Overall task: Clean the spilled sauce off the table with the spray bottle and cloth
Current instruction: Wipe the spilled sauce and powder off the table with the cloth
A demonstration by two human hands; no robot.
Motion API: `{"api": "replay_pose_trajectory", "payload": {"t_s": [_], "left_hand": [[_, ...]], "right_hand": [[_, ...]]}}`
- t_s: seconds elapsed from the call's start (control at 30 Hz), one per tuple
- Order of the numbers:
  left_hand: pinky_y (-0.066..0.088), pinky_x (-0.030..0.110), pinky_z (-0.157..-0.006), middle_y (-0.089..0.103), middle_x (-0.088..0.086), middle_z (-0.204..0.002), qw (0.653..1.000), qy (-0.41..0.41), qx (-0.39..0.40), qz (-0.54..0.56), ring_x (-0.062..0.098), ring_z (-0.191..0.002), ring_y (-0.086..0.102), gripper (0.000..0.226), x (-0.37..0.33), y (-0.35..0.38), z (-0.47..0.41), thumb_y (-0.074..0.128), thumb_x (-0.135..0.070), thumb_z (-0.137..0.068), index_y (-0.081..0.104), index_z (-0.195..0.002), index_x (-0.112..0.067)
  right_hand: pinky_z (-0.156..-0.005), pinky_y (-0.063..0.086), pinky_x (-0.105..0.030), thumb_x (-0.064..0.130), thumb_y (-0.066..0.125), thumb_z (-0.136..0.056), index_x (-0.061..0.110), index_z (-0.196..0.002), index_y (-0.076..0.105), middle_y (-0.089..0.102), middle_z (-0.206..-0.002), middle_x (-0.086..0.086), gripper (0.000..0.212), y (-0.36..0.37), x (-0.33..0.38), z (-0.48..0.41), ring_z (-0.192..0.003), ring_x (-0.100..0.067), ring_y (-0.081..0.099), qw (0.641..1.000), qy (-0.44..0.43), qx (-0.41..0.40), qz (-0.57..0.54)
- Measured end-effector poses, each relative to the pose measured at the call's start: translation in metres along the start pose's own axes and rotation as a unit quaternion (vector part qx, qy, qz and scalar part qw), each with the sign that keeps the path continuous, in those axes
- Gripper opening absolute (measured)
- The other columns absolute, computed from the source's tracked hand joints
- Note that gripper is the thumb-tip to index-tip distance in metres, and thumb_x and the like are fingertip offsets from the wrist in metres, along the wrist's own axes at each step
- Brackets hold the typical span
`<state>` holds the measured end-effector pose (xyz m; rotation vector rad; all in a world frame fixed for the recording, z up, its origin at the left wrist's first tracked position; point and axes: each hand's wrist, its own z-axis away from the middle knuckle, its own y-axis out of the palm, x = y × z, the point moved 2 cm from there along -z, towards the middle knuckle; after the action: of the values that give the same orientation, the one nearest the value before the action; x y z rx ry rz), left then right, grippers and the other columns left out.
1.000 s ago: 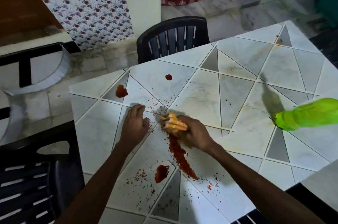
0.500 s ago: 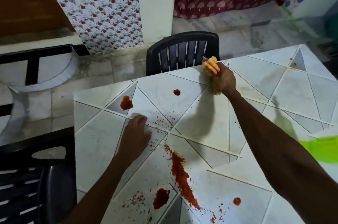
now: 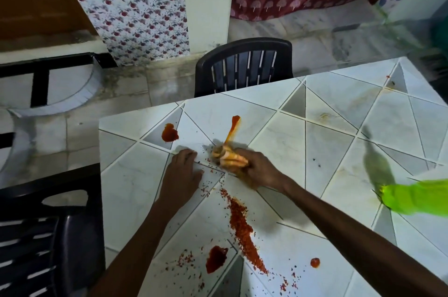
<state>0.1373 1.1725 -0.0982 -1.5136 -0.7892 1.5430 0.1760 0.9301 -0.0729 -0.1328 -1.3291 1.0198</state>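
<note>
right hand clenched round a bunched orange cloth, pressing it to the table near the middle. left hand flat on the top just beside it, fingers loose, holding nothing. half a second ago the cloth was up at the far edge by the chair; now it is back at centre, and the small far drop is dragged into a thin orange streak running away from the cloth. reads as smeared, not lifted, so that pass likely needs repeating. green spray bottle at right edge, blurred, well apart from both hands. long flake trail just nearer than the grip, uncleaned. blob far left, blob near edge, one small drop remain.
</note>
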Motion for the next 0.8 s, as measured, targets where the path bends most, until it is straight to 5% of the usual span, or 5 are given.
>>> {"api": "replay_pose_trajectory", "payload": {"t_s": [0.23, 0.4, 0.5, 0.8], "left_hand": [[0.042, 0.041, -0.107, 0.055, 0.016, -0.136, 0.999, 0.0, -0.026, 0.046, 0.031, -0.126, 0.049, 0.046, 0.006, -0.009, 0.012, 0.066, -0.022, -0.092, 0.054, -0.133, -0.002], [0.028, 0.029, -0.109, 0.053, 0.013, -0.138, 0.996, -0.054, -0.044, 0.061, 0.027, -0.129, 0.047, 0.046, 0.025, -0.015, 0.026, 0.06, -0.03, -0.096, 0.053, -0.134, -0.007], [0.034, 0.035, -0.109, 0.053, 0.014, -0.137, 0.994, -0.08, -0.055, 0.051, 0.03, -0.127, 0.048, 0.049, 0.038, -0.022, 0.033, 0.064, -0.029, -0.093, 0.052, -0.134, -0.005], [0.032, 0.045, -0.116, 0.043, 0.013, -0.148, 0.99, -0.128, -0.043, 0.039, 0.03, -0.136, 0.041, 0.06, 0.057, -0.032, 0.047, 0.062, -0.034, -0.094, 0.042, -0.143, -0.006]], "right_hand": [[-0.084, 0.052, -0.027, 0.016, 0.053, -0.081, 0.025, -0.119, 0.066, 0.067, -0.112, 0.013, 0.04, 0.019, 0.017, 0.035, -0.1, -0.01, 0.063, 0.999, -0.045, 0.008, 0.0], [-0.088, 0.051, -0.031, -0.007, 0.052, -0.081, 0.018, -0.125, 0.064, 0.07, -0.112, -0.003, 0.052, -0.039, 0.032, -0.008, -0.103, -0.024, 0.066, 0.998, 0.004, -0.068, -0.008], [-0.088, 0.05, -0.033, 0.002, 0.044, -0.072, 0.023, -0.116, 0.065, 0.068, -0.107, 0.0, 0.053, -0.073, 0.055, -0.054, -0.102, -0.023, 0.063, 0.996, -0.024, -0.088, 0.022], [-0.095, 0.049, -0.041, 0.016, 0.062, -0.092, 0.018, -0.132, 0.06, 0.067, -0.127, -0.014, 0.041, -0.048, 0.081, -0.145, -0.116, -0.037, 0.061, 0.988, -0.004, -0.017, 0.152]]}}
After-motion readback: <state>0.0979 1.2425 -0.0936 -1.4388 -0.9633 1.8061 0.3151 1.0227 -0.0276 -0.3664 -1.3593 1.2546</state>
